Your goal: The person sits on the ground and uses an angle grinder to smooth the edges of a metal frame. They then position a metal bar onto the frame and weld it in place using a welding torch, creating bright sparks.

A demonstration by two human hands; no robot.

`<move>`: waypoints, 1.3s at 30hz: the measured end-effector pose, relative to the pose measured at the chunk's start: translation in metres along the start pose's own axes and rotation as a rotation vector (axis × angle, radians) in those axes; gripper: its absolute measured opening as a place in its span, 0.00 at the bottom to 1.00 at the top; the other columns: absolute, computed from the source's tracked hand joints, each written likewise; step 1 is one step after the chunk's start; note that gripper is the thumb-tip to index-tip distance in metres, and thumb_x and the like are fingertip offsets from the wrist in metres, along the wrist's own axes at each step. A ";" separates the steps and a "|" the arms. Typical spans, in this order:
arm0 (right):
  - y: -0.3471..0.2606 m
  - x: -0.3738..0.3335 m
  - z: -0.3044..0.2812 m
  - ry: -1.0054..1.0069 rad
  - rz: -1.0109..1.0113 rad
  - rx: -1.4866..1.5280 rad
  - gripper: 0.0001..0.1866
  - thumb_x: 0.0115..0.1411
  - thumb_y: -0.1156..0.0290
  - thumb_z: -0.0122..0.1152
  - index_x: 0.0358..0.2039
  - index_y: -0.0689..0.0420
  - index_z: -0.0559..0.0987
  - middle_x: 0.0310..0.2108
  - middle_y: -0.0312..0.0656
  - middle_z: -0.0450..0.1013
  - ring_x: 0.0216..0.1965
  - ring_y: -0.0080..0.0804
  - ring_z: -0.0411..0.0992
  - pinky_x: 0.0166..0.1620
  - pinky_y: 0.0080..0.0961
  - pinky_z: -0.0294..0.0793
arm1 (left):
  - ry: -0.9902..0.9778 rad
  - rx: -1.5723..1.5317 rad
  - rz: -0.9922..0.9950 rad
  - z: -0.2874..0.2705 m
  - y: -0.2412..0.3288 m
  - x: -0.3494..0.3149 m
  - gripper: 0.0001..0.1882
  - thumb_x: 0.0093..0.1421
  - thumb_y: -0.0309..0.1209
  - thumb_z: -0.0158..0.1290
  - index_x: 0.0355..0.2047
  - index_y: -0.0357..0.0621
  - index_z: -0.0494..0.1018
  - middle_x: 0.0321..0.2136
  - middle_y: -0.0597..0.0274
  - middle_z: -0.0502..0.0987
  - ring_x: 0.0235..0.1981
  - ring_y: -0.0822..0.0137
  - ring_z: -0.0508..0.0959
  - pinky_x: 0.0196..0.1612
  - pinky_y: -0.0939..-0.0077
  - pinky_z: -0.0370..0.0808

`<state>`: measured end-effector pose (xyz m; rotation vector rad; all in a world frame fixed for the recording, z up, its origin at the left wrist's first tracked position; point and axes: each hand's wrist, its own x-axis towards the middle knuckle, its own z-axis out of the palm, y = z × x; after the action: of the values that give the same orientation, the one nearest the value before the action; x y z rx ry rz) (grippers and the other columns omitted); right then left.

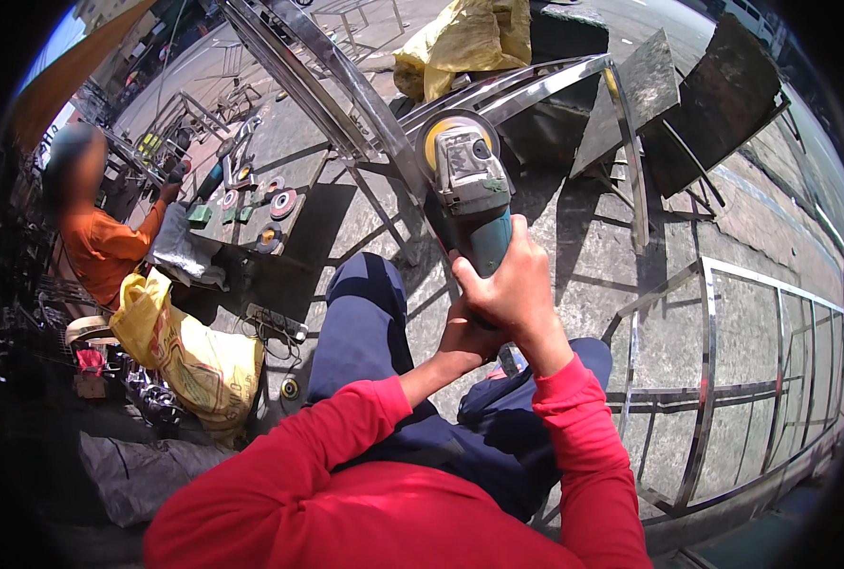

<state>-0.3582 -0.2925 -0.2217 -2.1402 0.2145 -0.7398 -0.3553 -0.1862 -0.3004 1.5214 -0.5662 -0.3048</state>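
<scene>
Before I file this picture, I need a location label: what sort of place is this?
Likely an outdoor metalworking spot: an angle grinder in hand, grinding discs on a table, a shiny metal frame.

1. Grey, stained concrete floor [754,242] spreads across the open-air workplace.
2. Strong sunlight throws sharp, dark shadows [325,232] over it.
3. A low table [300,169] stands toward the left.
4. Beyond lies a pale street [192,52], with buildings [96,11] and blue sky [59,40] at upper left.
</scene>
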 end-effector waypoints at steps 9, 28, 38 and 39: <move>-0.009 0.001 -0.001 0.007 0.048 -0.050 0.31 0.48 0.58 0.70 0.40 0.69 0.65 0.24 0.63 0.75 0.29 0.61 0.77 0.33 0.46 0.78 | -0.077 -0.055 -0.139 -0.006 -0.001 -0.002 0.29 0.50 0.28 0.69 0.51 0.36 0.70 0.39 0.59 0.80 0.39 0.72 0.79 0.40 0.74 0.76; -0.015 -0.001 0.000 0.019 0.082 -0.082 0.31 0.48 0.57 0.69 0.40 0.69 0.65 0.25 0.64 0.75 0.29 0.63 0.77 0.32 0.47 0.78 | -0.160 -0.100 -0.234 -0.010 0.002 0.000 0.34 0.48 0.30 0.70 0.54 0.37 0.69 0.44 0.54 0.79 0.46 0.65 0.79 0.48 0.69 0.76; -0.013 -0.002 -0.001 0.000 0.039 -0.117 0.31 0.47 0.57 0.69 0.40 0.68 0.65 0.24 0.63 0.74 0.28 0.62 0.77 0.32 0.47 0.78 | -0.090 -0.269 -0.141 -0.002 -0.009 -0.005 0.34 0.47 0.29 0.71 0.54 0.38 0.69 0.45 0.58 0.78 0.46 0.69 0.77 0.48 0.73 0.75; -0.013 -0.002 -0.002 -0.005 0.018 -0.125 0.31 0.47 0.57 0.69 0.40 0.68 0.65 0.24 0.63 0.74 0.28 0.62 0.77 0.32 0.47 0.78 | -0.078 -0.308 -0.149 -0.001 -0.009 -0.005 0.34 0.47 0.29 0.71 0.53 0.38 0.69 0.44 0.58 0.78 0.46 0.69 0.77 0.48 0.73 0.75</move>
<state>-0.3623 -0.2845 -0.2120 -2.2550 0.2839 -0.7278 -0.3573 -0.1831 -0.3103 1.2586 -0.4443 -0.5435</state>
